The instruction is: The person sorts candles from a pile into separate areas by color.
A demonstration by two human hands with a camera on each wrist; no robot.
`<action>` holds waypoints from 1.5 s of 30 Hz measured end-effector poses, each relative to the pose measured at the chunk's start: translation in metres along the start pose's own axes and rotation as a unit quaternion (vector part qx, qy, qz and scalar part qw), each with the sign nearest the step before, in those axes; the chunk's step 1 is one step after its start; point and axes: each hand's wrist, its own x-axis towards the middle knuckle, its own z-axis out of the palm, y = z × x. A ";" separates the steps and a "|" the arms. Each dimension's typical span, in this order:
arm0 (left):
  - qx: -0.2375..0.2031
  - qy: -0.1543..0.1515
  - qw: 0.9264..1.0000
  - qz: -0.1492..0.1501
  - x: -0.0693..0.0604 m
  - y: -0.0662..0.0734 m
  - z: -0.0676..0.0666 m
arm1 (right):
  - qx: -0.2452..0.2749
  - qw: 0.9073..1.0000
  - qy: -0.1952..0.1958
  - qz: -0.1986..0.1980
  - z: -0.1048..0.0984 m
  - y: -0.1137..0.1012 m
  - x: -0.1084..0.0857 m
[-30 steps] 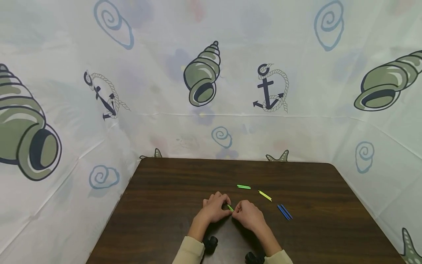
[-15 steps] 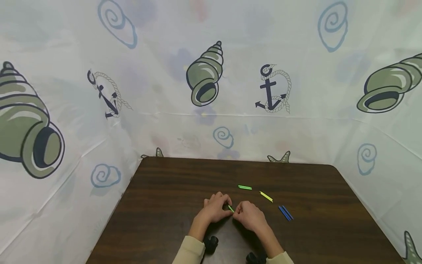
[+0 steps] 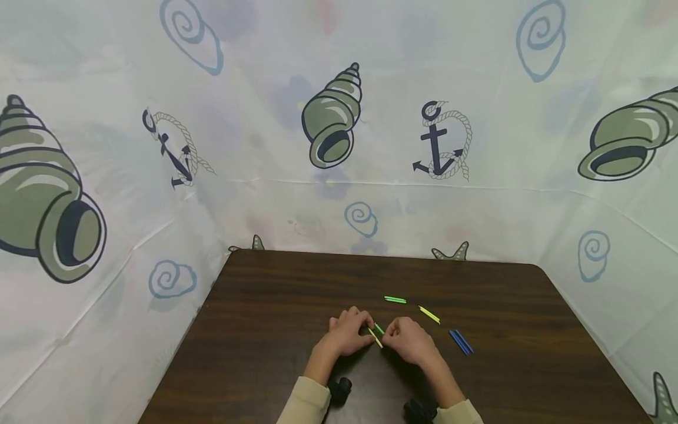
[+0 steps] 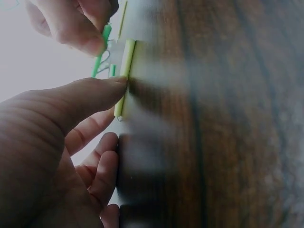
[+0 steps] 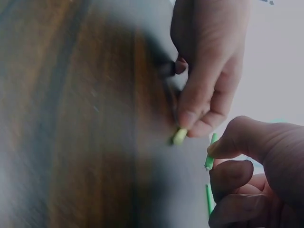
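Note:
Low over the middle of the table, my left hand (image 3: 346,333) pinches a thin yellow stick (image 3: 375,338) between thumb and fingers. In the left wrist view the thumb presses along that yellow stick (image 4: 127,57) close to the table top. Just to its right, my right hand (image 3: 410,340) pinches a thin green stick (image 3: 378,328). The right wrist view shows the green stick (image 5: 209,161) between thumb and forefinger, apart from the end of the yellow stick (image 5: 179,137). The right hand's other fingers are curled in.
Beyond the hands lie two green sticks (image 3: 395,300), a yellow pair (image 3: 429,315) and two blue sticks (image 3: 461,342) on the dark wooden table (image 3: 254,353). Black devices (image 3: 340,390) sit at both wrists. A printed white cloth (image 3: 286,218) hangs around the table.
My right hand has shifted slightly up and right. The green stick now shows apart from the yellow one, where a single stick appeared between the hands before. The left hand has barely moved.

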 end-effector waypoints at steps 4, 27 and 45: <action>0.000 -0.001 1.000 0.000 -0.001 0.000 -0.003 | -0.003 1.000 -0.007 -0.003 -0.006 0.003 0.005; -0.004 -0.002 1.000 0.004 -0.004 -0.001 -0.003 | -0.015 1.000 -0.014 -0.023 -0.032 0.011 0.019; -0.009 0.008 1.000 0.011 -0.005 0.005 -0.004 | -0.050 0.998 -0.003 -0.026 -0.061 0.020 0.046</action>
